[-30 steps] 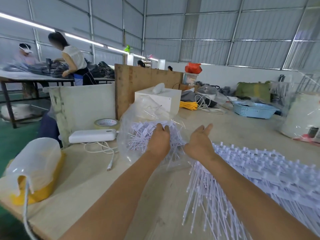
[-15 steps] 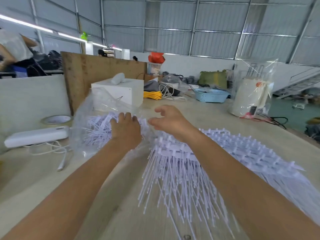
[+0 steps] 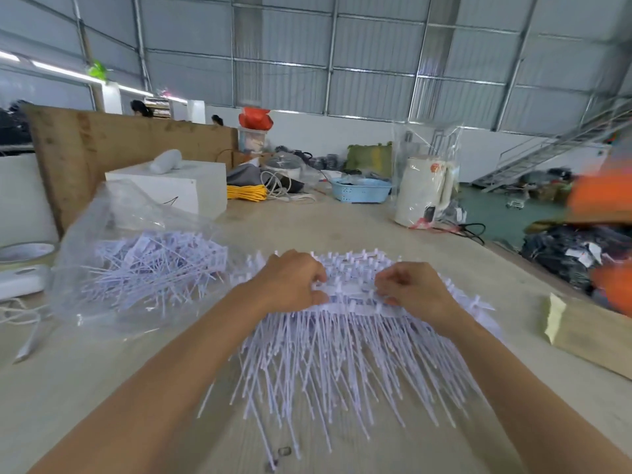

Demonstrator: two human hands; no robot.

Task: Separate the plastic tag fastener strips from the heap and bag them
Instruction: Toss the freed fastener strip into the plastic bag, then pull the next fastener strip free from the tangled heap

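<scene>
The long pale wooden worktable is carrying everything, so it is serving as landmark.

Heap of white plastic tag fastener strips, table centre near the front edge: it is lying fanned, header bars toward the table's far side, thin tails spreading toward the person. Judgement: this layout is keeping the bars reachable and the tails from tangling.

Clear crumpled plastic bag, left of the heap on the table: it is lying on its side, already holding a loose load of strips. Likely parked close so transfers are short.

Left hand and right hand, at the heap's far edge: both are curling down, fingertips pinching the two ends of one white header bar. Probable reason: two-point hold for peeling one strip free without bending it. Whether that strip is already loose, I cannot tell.

White electric kettle in clear wrap, far right of table: idle.
</scene>
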